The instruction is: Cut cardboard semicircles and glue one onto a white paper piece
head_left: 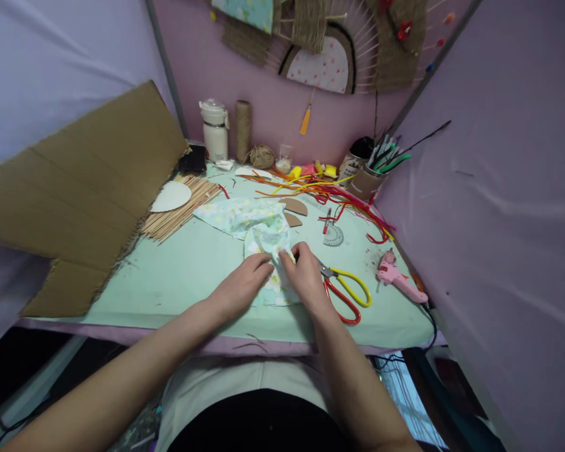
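Observation:
A light blue-green floral cloth (268, 233) lies bunched and partly folded on the table in front of me. My left hand (245, 276) grips its near part, fingers curled in against the fabric. Close beside it, my right hand (305, 271) pinches the cloth between thumb and fingers. What lies beneath the folds is hidden. Just right of my right hand are large scissors (343, 287) with one red and one yellow handle. Beyond the cloth rest brown cardboard pieces (294, 206) with curved edges.
A big cardboard sheet (89, 182) leans at left by thin wooden sticks (183, 210). Colourful pipe cleaners (311, 185) spread across the back. At right are a protractor (333, 236) and a pink glue gun (398, 276). A white jar (215, 135) and twine ball (262, 157) stand behind.

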`<state>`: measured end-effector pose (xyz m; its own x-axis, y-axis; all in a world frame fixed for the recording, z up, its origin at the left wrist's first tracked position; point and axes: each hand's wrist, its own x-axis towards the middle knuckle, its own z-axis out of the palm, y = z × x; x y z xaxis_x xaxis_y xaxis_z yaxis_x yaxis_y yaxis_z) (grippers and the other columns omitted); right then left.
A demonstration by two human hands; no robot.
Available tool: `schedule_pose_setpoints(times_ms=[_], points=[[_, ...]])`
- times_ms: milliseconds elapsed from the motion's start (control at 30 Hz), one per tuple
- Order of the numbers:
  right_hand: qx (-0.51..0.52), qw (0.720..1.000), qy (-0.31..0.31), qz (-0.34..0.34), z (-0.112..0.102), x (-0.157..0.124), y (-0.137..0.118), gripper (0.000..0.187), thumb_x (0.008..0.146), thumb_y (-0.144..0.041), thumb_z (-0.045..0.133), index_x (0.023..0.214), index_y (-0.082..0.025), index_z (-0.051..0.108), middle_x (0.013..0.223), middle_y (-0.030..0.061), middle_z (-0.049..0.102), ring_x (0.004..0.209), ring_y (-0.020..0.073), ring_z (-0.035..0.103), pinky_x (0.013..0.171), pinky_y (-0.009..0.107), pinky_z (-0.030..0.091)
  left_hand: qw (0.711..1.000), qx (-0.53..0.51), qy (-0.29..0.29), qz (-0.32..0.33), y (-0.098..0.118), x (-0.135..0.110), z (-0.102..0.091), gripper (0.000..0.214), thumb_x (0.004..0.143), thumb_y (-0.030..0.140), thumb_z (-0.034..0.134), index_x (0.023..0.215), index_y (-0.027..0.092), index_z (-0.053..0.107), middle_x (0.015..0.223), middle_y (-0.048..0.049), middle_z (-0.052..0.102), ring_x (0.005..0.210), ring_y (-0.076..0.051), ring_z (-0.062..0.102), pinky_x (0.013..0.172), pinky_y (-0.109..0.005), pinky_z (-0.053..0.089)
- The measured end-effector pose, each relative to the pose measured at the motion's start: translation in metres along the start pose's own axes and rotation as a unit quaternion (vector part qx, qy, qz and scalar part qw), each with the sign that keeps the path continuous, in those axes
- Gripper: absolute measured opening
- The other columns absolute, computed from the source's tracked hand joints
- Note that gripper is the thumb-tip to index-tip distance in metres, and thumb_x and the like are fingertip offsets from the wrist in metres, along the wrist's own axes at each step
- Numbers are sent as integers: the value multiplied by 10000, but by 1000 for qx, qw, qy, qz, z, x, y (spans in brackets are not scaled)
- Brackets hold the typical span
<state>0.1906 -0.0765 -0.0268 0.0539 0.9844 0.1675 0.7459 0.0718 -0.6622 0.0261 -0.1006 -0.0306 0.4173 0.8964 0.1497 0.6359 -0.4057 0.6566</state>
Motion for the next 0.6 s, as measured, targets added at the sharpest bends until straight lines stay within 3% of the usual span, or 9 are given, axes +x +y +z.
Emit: schedule_pose_setpoints(times_ms=[100,233,367,500,533,600], points=[[64,997,34,12,0,1,2,250,891,-395,546,1016,-190,478,743,1,592,685,205,585,641,287,420,1000,12,-5,10,-2,0,-1,330,966,294,336,1168,172,567,1303,-115,595,1239,-217,529,1071,-404,414],[-63,996,45,40,-3,0,5,282,943,-299,460,1196,-174,454,750,41,644,700,247,627,640,310,408,993,111,-27,23,-10,-3,-1,333,963,274,385,1229,151,543,1427,-144,529,1349,-236,458,1141,-465,326],[-153,987,30,44,-7,-1,4,286,946,-259,476,1215,-166,502,926,130,696,839,294,660,719,369,460,979,199,-43,15,-13,-7,-5,421,971,275,397,1366,150,470,1530,-149,418,1441,-250,341,1184,-535,198],[-148,983,76,-75,-12,-15,-1,361,966,-258,439,1272,-85,523,1196,212,635,1137,315,581,947,433,452,972,224,-68,11,-11,-7,-8,503,986,305,372,1468,161,371,1561,-129,368,1464,-241,295,1191,-532,155],[-147,981,56,-117,-13,-21,-3,407,975,-262,419,1321,-64,499,1275,225,603,1218,315,540,1010,442,423,970,230,-71,16,-11,-7,-8,506,990,314,363,1476,172,366,1568,-121,356,1468,-239,286,1194,-532,136],[-156,968,-41,-192,-12,-35,-4,510,978,-305,423,1418,-47,424,1441,227,494,1370,311,422,1106,458,356,967,245,-69,24,-12,-8,-9,510,995,338,349,1483,191,366,1579,-109,336,1475,-238,270,1198,-534,93]])
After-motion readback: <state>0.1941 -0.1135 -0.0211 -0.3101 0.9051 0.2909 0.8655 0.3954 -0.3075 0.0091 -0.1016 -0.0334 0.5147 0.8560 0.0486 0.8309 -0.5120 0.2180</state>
